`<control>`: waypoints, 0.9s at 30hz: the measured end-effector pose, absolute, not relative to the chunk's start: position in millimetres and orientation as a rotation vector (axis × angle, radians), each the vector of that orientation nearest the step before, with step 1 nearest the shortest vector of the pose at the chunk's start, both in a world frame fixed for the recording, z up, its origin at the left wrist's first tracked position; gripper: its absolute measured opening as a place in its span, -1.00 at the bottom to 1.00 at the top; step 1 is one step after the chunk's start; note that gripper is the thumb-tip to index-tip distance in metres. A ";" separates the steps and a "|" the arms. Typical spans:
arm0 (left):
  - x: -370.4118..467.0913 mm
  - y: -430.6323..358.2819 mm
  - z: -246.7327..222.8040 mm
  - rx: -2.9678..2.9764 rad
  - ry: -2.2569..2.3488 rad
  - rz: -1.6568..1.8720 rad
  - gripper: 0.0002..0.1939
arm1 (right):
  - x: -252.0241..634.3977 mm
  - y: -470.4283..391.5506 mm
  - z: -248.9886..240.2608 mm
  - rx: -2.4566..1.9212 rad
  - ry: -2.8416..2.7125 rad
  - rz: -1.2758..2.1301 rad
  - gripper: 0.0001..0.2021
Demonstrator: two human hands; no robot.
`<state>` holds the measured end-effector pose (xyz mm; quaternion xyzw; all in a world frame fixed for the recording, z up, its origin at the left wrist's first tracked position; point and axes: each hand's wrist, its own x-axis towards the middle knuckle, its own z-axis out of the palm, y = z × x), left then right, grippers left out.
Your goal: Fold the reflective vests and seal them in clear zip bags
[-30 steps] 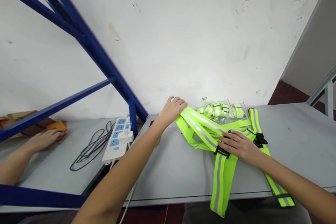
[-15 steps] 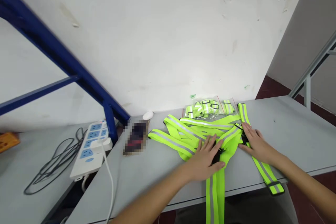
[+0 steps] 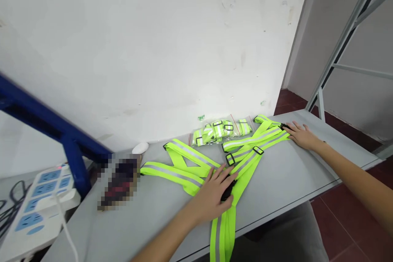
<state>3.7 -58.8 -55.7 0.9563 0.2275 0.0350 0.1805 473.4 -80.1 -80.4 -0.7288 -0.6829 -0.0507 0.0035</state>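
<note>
Neon-yellow reflective straps (image 3: 245, 181) with grey stripes and black slide buckles lie spread over the table, some ends hanging past its front edge. My left hand (image 3: 211, 196) rests on them, fingers spread, over a black piece (image 3: 228, 191) where several straps meet; its palm partly covers that piece. Farther right, my right hand (image 3: 302, 136) lies with fingers apart on another black joining piece (image 3: 285, 126) at the right end of the straps. Both hands press from above rather than wrap around anything. Loose buckles (image 3: 230, 159) show between the hands.
Clear plastic bags (image 3: 215, 132) of folded neon straps lie against the white wall. To the left are a white oval object (image 3: 140, 147), a pixelated item (image 3: 121, 182), a white power strip (image 3: 39, 200) with a plug and cable, and a blue metal frame (image 3: 76, 163).
My right hand has moved right and away, and the straps near it are stretched out that way. My left hand stays over the black piece. The view has turned right.
</note>
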 end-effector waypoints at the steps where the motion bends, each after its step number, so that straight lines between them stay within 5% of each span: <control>1: 7.1 -58.2 -57.3 2.701 0.642 0.119 -0.35 | 472.2 -77.2 -78.0 -2.303 -2.091 -0.228 -0.50; 12: 35.9 -35.4 -59.1 2.759 0.514 0.231 -0.32 | 349.4 -75.2 -97.1 -2.086 -2.057 -0.153 -0.31; 20: 15.2 -23.4 -49.7 2.824 0.738 0.358 -0.37 | 314.0 -95.1 -75.4 -1.587 -2.326 -0.021 -0.48; 27: 20.1 -39.0 -50.4 2.716 0.723 0.464 -0.52 | 317.4 -93.2 -79.5 -1.794 -2.004 -0.092 -0.61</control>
